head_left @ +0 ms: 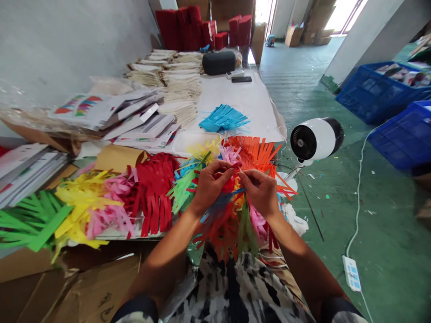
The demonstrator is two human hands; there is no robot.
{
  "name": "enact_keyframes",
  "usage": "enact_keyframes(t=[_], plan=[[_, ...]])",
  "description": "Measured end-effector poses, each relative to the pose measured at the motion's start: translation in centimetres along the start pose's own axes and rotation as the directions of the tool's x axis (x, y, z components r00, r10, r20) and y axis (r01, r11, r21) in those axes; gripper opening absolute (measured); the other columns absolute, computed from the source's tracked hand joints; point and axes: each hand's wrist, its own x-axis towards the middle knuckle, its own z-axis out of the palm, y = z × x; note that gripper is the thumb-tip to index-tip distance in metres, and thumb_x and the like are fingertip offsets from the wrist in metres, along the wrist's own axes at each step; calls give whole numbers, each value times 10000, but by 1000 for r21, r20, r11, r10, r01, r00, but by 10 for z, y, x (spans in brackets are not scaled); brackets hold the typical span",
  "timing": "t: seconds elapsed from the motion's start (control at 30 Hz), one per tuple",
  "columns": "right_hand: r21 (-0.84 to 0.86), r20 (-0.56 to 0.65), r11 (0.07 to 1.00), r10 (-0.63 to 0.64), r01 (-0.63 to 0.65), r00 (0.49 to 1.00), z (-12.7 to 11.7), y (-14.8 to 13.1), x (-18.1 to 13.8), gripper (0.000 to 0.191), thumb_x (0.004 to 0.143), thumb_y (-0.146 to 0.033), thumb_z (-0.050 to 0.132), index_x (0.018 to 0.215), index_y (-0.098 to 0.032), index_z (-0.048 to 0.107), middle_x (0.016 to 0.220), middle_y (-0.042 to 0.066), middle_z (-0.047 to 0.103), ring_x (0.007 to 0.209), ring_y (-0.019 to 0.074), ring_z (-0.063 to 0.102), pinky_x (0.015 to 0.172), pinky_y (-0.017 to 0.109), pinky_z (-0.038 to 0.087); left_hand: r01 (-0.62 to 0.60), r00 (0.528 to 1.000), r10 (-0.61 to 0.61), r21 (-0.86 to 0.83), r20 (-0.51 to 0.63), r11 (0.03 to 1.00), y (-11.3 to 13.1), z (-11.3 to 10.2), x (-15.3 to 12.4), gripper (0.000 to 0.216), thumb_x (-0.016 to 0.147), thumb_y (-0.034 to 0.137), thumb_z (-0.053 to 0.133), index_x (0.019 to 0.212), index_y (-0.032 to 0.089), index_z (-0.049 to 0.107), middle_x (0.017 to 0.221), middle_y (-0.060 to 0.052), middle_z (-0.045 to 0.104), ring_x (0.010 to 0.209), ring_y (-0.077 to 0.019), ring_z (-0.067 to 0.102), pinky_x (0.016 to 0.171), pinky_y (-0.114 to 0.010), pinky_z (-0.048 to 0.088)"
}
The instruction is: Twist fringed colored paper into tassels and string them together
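Note:
My left hand (pixel 214 181) and my right hand (pixel 261 186) meet over a bunch of fringed paper tassels at the table's front edge. Both pinch a small piece of red paper (pixel 236 165) between thumb and fingertips. Around them fan out orange fringe (pixel 254 152), pale yellow fringe (pixel 208 150), light green fringe (pixel 185 186) and pink strips (pixel 258 222). Red-orange strips (pixel 222 233) hang down toward my lap. To the left lie dark red fringe (pixel 156 193), pink fringe (pixel 112 202), yellow fringe (pixel 77 202) and green fringe (pixel 30 217). Blue fringe (pixel 224 119) rests farther back.
Printed packets (pixel 134 121) and cream paper bundles (pixel 182 85) cover the left side. A dark cylindrical case (pixel 219 63) and a phone (pixel 241 79) lie at the back. Right of the table stand a white fan (pixel 318 140), a power strip (pixel 351 273) and a blue crate (pixel 367 96).

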Motion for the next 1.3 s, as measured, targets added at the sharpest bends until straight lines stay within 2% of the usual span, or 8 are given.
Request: enact_keyframes(t=[0.13, 0.47, 0.6, 0.73, 0.83, 1.03, 1.17, 1.3], plan=[[12, 3, 1000, 6, -6, 1000, -2, 1, -1, 305, 944, -517, 730, 937, -220, 799, 771, 19, 772, 670, 173, 716, 653, 285, 563, -115, 993, 112, 86, 41, 990, 4, 0, -2, 292, 957, 457, 727, 816, 203, 762, 947, -49, 732, 909, -174, 677, 812, -295, 545], [-14, 46, 998, -58, 59, 997, -6, -4, -3, 216, 981, -411, 694, 939, -218, 781, 781, 16, 771, 690, 172, 724, 679, 294, 569, 2, 1000, -1, -31, 30, 1000, 10, 5, 1, 218, 844, 387, 857, 939, 197, 808, 871, -21, 782, 762, -138, 700, 705, -250, 547], [-34, 38, 996, -83, 85, 996, -7, -6, -5, 176, 976, -383, 695, 967, -223, 768, 868, 25, 786, 733, 168, 722, 671, 287, 555, -146, 989, 150, 140, -16, 979, 10, 6, -3, 140, 929, 343, 779, 896, 208, 791, 847, -12, 786, 767, -142, 706, 721, -256, 543], [6, 38, 998, -63, 62, 997, -5, -8, -6, 218, 981, -404, 693, 1115, -241, 747, 1013, 41, 795, 850, 180, 745, 648, 272, 540, -333, 931, 364, 416, 5, 846, 4, 8, -6, 179, 1024, 365, 663, 971, 229, 767, 905, -19, 798, 823, -158, 725, 770, -286, 538], [-17, 6, 997, -73, 73, 997, -4, -8, -5, 182, 979, -411, 702, 1012, -243, 764, 926, 26, 783, 803, 169, 723, 652, 275, 518, -392, 905, 422, 499, 58, 772, 5, 11, -9, 211, 1058, 378, 609, 989, 231, 745, 944, -28, 801, 872, -170, 733, 800, -300, 523], [-29, -128, 994, -107, 104, 986, -15, 4, 0, 174, 927, -399, 752, 893, -232, 786, 873, 12, 749, 745, 154, 626, 674, 284, 469, -340, 936, 197, 605, 291, 720, 23, 9, -26, 354, 1047, 451, 628, 1340, 252, 627, 1004, -19, 812, 915, -207, 745, 877, -380, 483], [132, -262, 987, 119, -86, 958, -26, 19, 5, 260, 890, -465, 778, 884, -205, 780, 781, -7, 721, 629, 126, 540, 603, 262, 400, -391, 912, 85, 789, 401, 474, 24, 6, -48, 267, 1049, 441, 616, 1189, 244, 730, 1018, -49, 816, 973, -261, 728, 936, -471, 410], [292, -343, 950, 212, -111, 915, -28, 18, 7, 285, 865, -462, 800, 830, -186, 737, 804, 5, 721, 652, 118, 559, 581, 236, 376, -358, 921, 6, 842, 389, 403, 14, 9, -63, 315, 1098, 385, 505, 1139, 209, 763, 982, -76, 803, 954, -264, 716, 920, -464, 413]])
